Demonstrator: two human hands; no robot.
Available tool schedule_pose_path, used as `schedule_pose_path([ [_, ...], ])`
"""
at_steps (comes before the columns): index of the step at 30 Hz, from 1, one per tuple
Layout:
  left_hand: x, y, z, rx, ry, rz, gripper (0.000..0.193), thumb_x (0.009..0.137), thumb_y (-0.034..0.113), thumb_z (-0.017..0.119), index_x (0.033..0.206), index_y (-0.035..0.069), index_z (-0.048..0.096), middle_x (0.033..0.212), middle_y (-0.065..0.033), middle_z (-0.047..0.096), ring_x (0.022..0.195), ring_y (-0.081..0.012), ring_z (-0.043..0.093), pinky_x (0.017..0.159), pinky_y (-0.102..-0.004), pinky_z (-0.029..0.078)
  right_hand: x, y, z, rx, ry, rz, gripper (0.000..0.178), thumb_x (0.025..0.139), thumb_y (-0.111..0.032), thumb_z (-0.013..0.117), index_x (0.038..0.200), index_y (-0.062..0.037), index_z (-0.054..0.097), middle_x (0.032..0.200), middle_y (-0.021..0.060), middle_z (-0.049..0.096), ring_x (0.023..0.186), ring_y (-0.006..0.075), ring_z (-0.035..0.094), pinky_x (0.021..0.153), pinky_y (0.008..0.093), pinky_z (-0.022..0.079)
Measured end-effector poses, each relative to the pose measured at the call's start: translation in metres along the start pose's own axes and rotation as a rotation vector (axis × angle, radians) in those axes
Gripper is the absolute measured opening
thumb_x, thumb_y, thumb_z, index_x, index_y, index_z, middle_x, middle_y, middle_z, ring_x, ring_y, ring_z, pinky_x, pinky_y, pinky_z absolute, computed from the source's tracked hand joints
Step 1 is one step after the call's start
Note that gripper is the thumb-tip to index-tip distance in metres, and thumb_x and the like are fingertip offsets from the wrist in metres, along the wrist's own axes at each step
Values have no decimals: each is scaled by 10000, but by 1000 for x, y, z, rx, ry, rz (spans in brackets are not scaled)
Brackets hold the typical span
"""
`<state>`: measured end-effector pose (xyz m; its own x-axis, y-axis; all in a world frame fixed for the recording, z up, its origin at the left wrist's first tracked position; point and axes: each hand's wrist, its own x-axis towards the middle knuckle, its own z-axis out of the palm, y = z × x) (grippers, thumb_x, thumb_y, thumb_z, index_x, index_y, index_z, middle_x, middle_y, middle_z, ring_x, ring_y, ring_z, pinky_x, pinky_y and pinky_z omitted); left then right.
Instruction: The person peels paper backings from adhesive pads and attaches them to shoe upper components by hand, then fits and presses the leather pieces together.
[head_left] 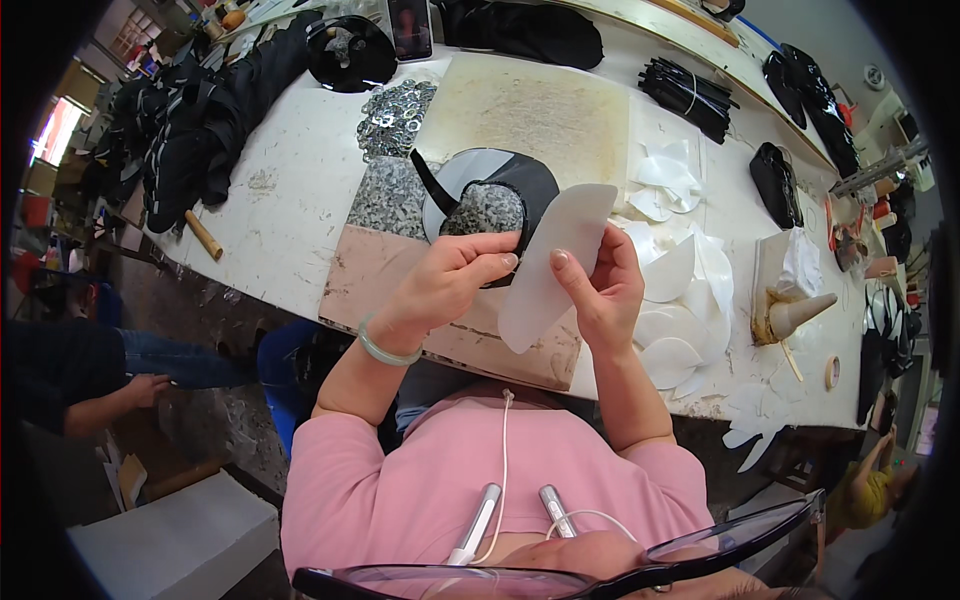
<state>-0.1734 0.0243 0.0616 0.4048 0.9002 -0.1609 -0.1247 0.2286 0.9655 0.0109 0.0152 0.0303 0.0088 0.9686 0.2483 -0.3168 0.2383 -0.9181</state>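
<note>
Some of the black-and-grey piece [537, 182], mid-frame, was hidden from my feed by a white sheet [555, 260]. I could not read the phone [410, 28] screen at the upper edge. The sheet's long axis slanted from lower left to upper right; the piece's dark strap [432, 181] pointed upper left. The left hand [450, 285] pinched the piece's rim; the right hand [610, 300] gripped the sheet between thumb and fingers.
</note>
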Motion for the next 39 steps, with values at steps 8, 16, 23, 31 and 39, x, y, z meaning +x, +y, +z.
schedule_pose_path([
  [8, -3, -5, 9, 23, 34, 82, 271, 900, 64, 603, 1120, -93, 580, 819, 44, 593, 700, 14, 464, 553, -157, 379, -5, 7, -1, -83, -24, -96, 370, 847, 25, 641, 1173, 23, 465, 1043, 101, 605, 942, 140, 607, 798, 258, 512],
  [16, -23, -24, 18, 139, 143, 170, 231, 884, 29, 618, 1084, -84, 584, 682, 70, 541, 628, 19, 411, 517, -162, 340, -14, 1, -16, -225, -84, -23, 216, 810, -49, 712, 984, 5, 595, 1034, 91, 608, 923, 141, 613, 755, 237, 489],
  [23, -46, -44, 19, 120, 162, 128, 306, 902, 16, 575, 1195, -73, 555, 807, -10, 657, 722, -7, 537, 609, -152, 431, -4, 23, -14, -193, -117, -74, 247, 755, -121, 777, 941, 5, 675, 1220, 157, 549, 962, 174, 606, 790, 260, 493],
  [31, -59, -49, 24, -155, 247, 74, 302, 881, -19, 574, 1175, -88, 559, 948, -76, 660, 816, -84, 603, 726, -206, 484, -10, 9, 0, 129, -158, 454, 409, 764, -65, 761, 1130, 15, 598, 1048, 82, 619, 924, 124, 599, 778, 243, 499],
  [39, -47, -48, 17, -144, 174, 28, 258, 873, 0, 613, 1120, -44, 555, 1025, -91, 640, 937, -120, 613, 794, -242, 514, -9, 3, 3, 95, -196, 344, 584, 747, -10, 753, 1236, -30, 435, 920, 50, 595, 880, 83, 579, 733, 219, 470],
])
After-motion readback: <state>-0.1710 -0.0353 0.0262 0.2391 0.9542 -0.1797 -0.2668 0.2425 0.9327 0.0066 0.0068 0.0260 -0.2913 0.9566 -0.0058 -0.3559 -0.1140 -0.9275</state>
